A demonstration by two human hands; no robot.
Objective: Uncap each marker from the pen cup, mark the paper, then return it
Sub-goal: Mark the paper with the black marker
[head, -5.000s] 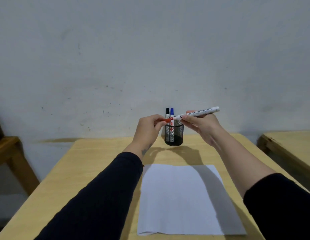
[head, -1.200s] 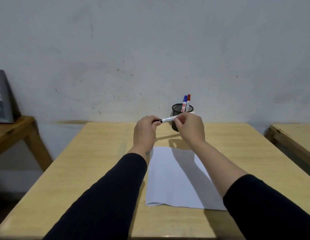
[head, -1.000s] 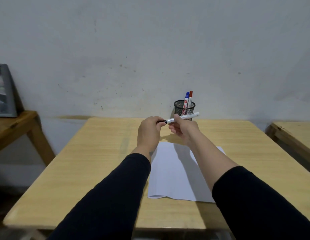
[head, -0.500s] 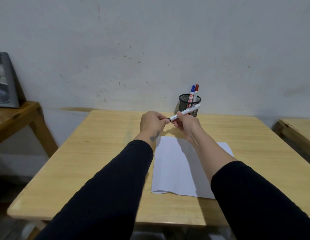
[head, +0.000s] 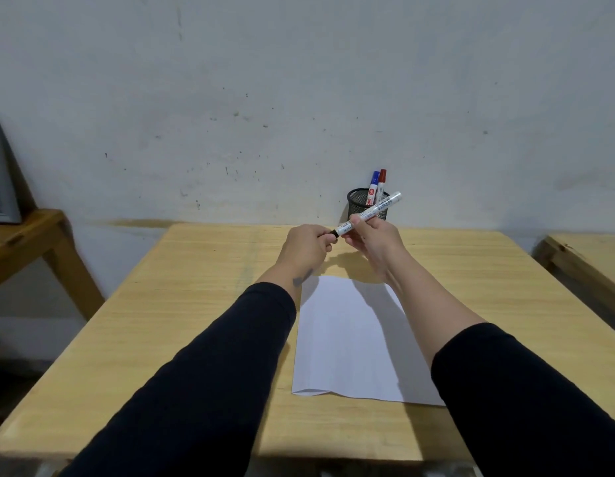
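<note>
— Two hands, both raised over the far half of the wooden surface (head: 203, 304). What has each got?

— The right hand (head: 373, 244) is closed round the white barrel of a marker (head: 371, 212), which slants up and to the right, its far end crossing in front of the pen cup (head: 357, 205). The left hand (head: 304, 247) is curled shut at the marker's lower, black end (head: 333, 233); the fingertips pinch something black there (whether that is the cap or the bare tip, I cannot tell).

— Is the cap off?

— A small gap shows between the left fingers and the white barrel, with a black piece in it. More than that is too small to read.

— And the cup?

— Black mesh, standing upright at the back edge of the surface against the wall (head: 299, 98). A blue-capped marker (head: 372, 191) and a red-capped marker (head: 381, 185) stand in it, leaning right.

— The paper?

— A white sheet of paper (head: 347, 342) lies flat between the forearms, nearer the person than the hands; no marks show on the visible part. Dark sleeves (head: 210, 373) cover both arms, the right one pushed up further.
</note>
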